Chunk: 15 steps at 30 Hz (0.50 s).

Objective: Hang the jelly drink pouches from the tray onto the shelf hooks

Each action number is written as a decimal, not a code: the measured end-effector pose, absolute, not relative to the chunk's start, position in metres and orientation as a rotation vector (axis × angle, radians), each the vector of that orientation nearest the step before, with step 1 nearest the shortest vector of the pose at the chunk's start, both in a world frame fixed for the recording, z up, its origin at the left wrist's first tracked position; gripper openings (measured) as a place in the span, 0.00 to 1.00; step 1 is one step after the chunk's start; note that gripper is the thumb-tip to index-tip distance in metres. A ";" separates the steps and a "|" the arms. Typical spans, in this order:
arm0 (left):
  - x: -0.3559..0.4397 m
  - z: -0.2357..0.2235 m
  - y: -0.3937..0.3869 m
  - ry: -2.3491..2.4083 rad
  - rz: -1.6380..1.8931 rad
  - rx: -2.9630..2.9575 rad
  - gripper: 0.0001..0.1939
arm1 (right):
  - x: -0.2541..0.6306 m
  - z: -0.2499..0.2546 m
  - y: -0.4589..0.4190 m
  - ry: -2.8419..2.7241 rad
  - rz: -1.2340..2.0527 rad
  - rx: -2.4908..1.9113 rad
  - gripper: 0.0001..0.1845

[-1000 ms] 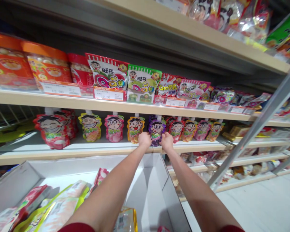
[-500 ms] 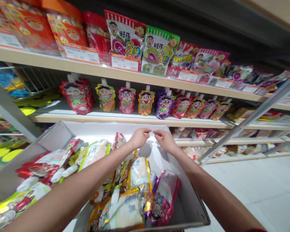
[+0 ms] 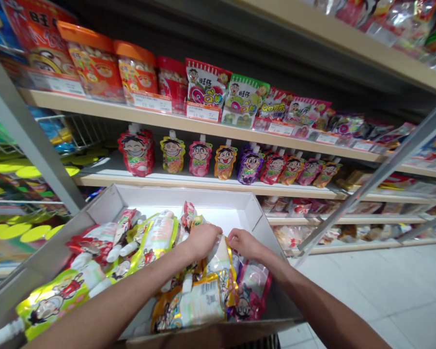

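My left hand (image 3: 204, 240) is over the pouches in a white cardboard box, its fingers closed on the upper left edge of an orange-edged spout pouch (image 3: 218, 259). At the upper right corner of that same pouch, my right hand (image 3: 245, 244) has its fingertips pinched together. The pouch lies back side up. Below it is another orange spout pouch (image 3: 199, 303), and a pink spout pouch (image 3: 253, 286) rests to the right. Yellow pouches (image 3: 156, 242) and red pouches (image 3: 94, 242) fill the left of the box (image 3: 189, 195).
Beyond the box, a shelf (image 3: 203, 182) holds a row of upright spout pouches, with a purple pouch (image 3: 249, 166) near its middle. Candy bags and snack jars (image 3: 138, 72) stand on the shelf above. A slanted metal post (image 3: 363, 182) rises at the right over the tiled floor (image 3: 370, 271).
Both hands have come down from above the far side of the box to the orange-edged pouch. The camera view has shifted, showing more of the upper shelf.
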<state>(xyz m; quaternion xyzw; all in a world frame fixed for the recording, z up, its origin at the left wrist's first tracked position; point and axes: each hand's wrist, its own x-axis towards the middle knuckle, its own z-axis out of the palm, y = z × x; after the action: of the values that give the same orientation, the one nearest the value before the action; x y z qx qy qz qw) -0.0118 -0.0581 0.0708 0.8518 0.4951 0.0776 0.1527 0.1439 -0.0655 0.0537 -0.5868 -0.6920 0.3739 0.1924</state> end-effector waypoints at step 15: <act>-0.029 0.076 -0.022 1.301 0.763 1.809 0.08 | 0.141 0.060 -0.049 -1.640 1.089 -1.227 0.11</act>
<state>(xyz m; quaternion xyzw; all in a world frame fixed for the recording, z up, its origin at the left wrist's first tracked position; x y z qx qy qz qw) -0.0289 -0.0222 0.0757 0.7095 0.5102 0.2992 0.3831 0.1407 -0.0490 0.0598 -0.4848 -0.6482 0.4304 0.3995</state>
